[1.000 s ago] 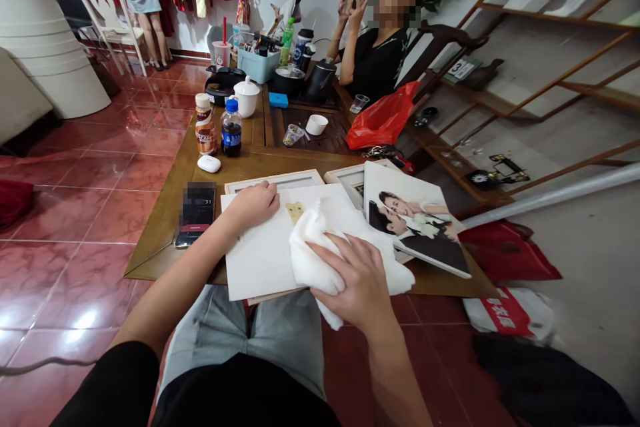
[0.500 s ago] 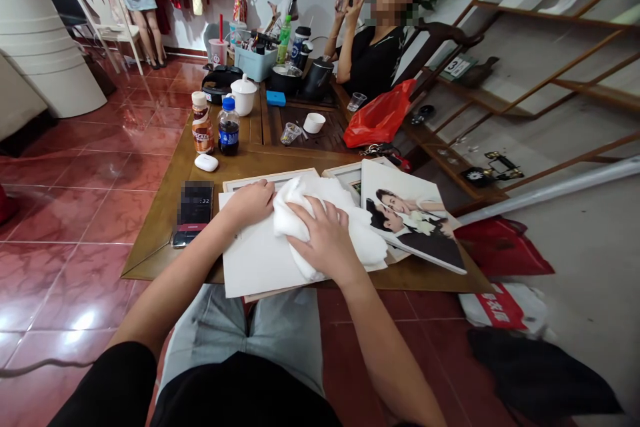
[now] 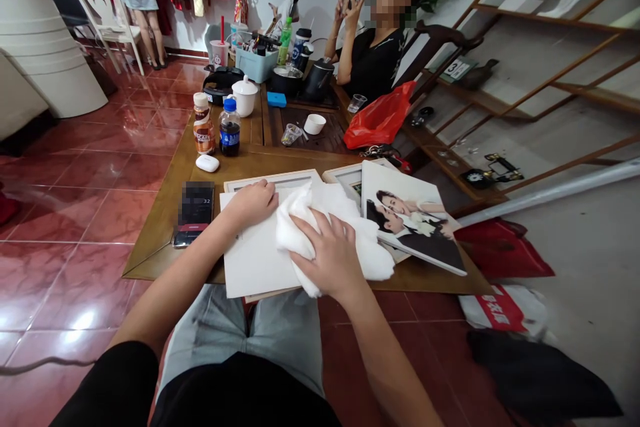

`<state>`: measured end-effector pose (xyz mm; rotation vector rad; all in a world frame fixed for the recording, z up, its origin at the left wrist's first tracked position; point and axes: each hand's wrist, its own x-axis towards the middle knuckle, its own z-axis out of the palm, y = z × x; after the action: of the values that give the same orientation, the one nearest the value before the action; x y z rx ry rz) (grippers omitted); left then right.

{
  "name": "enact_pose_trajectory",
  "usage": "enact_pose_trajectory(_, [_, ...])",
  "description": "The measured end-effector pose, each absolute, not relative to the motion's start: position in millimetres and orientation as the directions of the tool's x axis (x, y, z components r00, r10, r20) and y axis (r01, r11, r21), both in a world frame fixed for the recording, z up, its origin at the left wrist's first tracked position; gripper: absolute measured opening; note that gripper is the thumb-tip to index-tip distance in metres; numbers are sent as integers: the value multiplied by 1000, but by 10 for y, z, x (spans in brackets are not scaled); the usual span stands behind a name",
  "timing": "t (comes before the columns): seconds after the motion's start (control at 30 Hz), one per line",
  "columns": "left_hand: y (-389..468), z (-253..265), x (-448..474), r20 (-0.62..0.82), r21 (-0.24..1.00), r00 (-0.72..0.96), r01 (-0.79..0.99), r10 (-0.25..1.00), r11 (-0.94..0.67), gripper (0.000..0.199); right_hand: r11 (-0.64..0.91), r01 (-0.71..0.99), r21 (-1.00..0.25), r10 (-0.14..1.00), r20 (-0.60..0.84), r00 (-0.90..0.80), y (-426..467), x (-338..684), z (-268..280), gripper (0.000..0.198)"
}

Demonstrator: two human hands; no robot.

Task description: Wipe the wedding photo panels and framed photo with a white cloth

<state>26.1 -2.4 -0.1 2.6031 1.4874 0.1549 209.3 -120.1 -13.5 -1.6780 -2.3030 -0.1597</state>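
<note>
My right hand (image 3: 333,247) presses down on a bunched white cloth (image 3: 295,230), its fingers bent around the soft folds. The cloth spreads to the right over a flat white board (image 3: 257,267). Near the board's far edge rests my left hand (image 3: 256,203), fingers curled down against it and fingertips hidden. Beneath the board shows part of a light wooden frame (image 3: 273,180). To the right lies a photo panel (image 3: 415,213) of a couple, tilted on top of another light frame (image 3: 345,177). The cloth reaches close to the photo panel's left edge.
A phone (image 3: 195,210), white earbud case (image 3: 207,163), coffee bottle (image 3: 203,127) and dark-drink bottle (image 3: 229,130) stand left on the wooden table (image 3: 155,240). A red plastic bag (image 3: 383,117) lies at the back right. Across the table sits a person (image 3: 373,47).
My right hand has slid slightly right and toward me, dragging the white cloth along. My left hand stays nearly in place on the board.
</note>
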Motion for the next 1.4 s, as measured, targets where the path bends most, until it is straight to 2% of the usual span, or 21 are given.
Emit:
enact_pose_trajectory(0.27, [-22, -16, 261, 27, 161, 508, 848, 861, -506, 38, 334, 942, 23, 883, 343, -321, -1710, 2230, -222, 57])
enact_pose_trajectory(0.37, [-19, -22, 259, 33, 153, 514, 845, 857, -513, 38, 338, 941, -6, 896, 308, -320, -1590, 2276, -205, 55])
enact_pose_trajectory(0.77, [-25, -10, 265, 16, 158, 512, 847, 859, -508, 39, 182, 981, -72, 944, 290, -155, -661, 2289, -107, 51])
enact_pose_trajectory(1.2, [-21, -10, 263, 18, 162, 509, 848, 861, -505, 39, 207, 978, 9, 913, 357, -197, -1534, 2558, -260, 50])
enact_pose_trajectory(1.4, [-16, -14, 260, 16, 169, 517, 842, 856, -512, 36, 185, 983, 13, 929, 324, -179, -1403, 2562, -241, 50])
